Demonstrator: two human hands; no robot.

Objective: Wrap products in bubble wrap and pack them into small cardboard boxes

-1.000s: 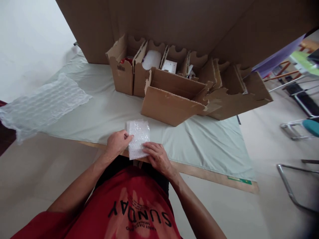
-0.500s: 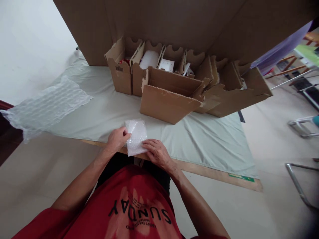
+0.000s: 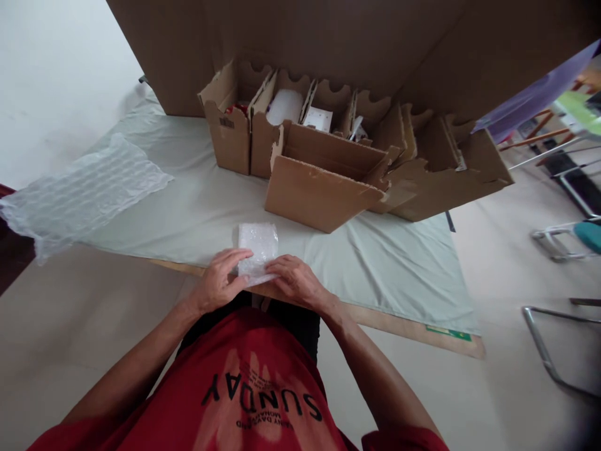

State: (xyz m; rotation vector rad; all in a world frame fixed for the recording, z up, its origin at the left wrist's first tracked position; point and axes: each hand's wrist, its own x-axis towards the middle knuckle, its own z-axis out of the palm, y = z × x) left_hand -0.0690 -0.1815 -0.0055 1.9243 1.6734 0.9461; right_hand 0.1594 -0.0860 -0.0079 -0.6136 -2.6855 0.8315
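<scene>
A small white packet in clear bubble wrap lies at the table's near edge, its near edge turned up as a see-through flap. My left hand is at the packet's left side, thumb and fingers apart, the tips touching the wrap near its lower left corner. From the right, my right hand grips the flap at the lower right corner with bent fingers. Its thumb is mostly hidden. What is inside the wrap cannot be made out.
Behind the packet stands a low cardboard box. Several cardboard bins with items inside line the back, under a tall cardboard panel. A loose bubble wrap sheet overhangs the left edge of the pale green tablecloth.
The packet has become shorter, its near end folded up. My left hand has moved nearer to me and spread its thumb from its fingers. My right hand stays at the lower right corner.
</scene>
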